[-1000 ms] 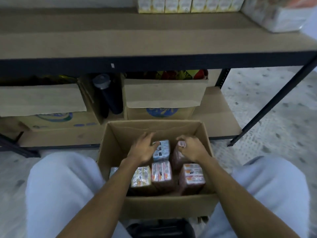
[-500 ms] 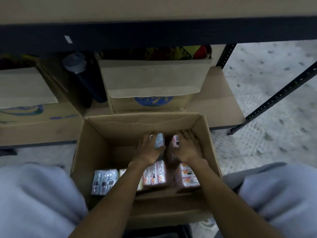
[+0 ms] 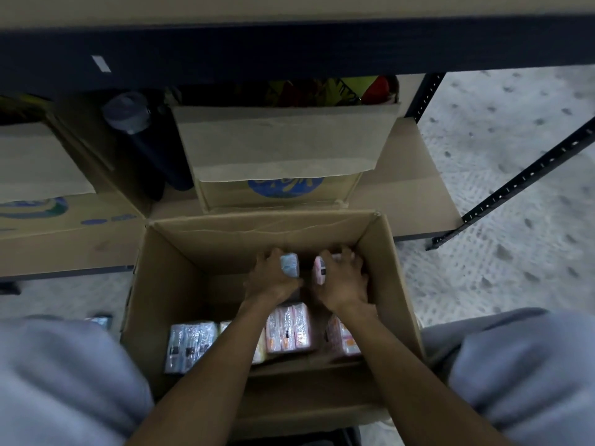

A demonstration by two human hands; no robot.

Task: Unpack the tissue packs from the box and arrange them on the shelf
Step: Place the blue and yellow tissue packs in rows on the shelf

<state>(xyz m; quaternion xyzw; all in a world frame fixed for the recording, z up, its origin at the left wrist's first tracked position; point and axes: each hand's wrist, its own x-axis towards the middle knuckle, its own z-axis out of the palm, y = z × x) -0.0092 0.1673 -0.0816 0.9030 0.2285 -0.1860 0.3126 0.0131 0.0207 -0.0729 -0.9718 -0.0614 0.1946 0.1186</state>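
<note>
- My knees, in grey fabric (image 3: 64, 381), are flanking the open cardboard box (image 3: 154, 300), which is standing on the floor between them.
- Both my bare forearms are reaching forward and down into the box, the left one crossing over the near row of tissue packs.
- The near row is lying against the near wall. It holds a blue-and-white pack (image 3: 190, 346) wrapped in glossy film at the left, a pale yellow pack (image 3: 260, 349) mostly hidden behind my left forearm, an orange pack (image 3: 289, 328) in the middle, and a second orange pack (image 3: 343, 339) at the right.
- My left hand (image 3: 273, 281) is gripping a blue pack (image 3: 289, 265). The fingers are curling over its far side, the palm is facing down, and the pack's shiny end is showing at the thumb side.
- My right hand (image 3: 343, 281) is gripping a pink pack (image 3: 320, 268) in the same way, with the fingers spreading over its top and far edge.
- The two held packs are sitting side by side near the far wall of the box, with a narrow dark gap between them and between my two hands.
- Beyond the box, the lower shelf (image 3: 409, 175) is carrying an open carton (image 3: 280, 140) with a blue logo, and a dark bottle (image 3: 145, 140) with a grey cap is standing just left of it.
- The dark front edge of the upper shelf (image 3: 289, 43) is spanning the top of the view.
</note>
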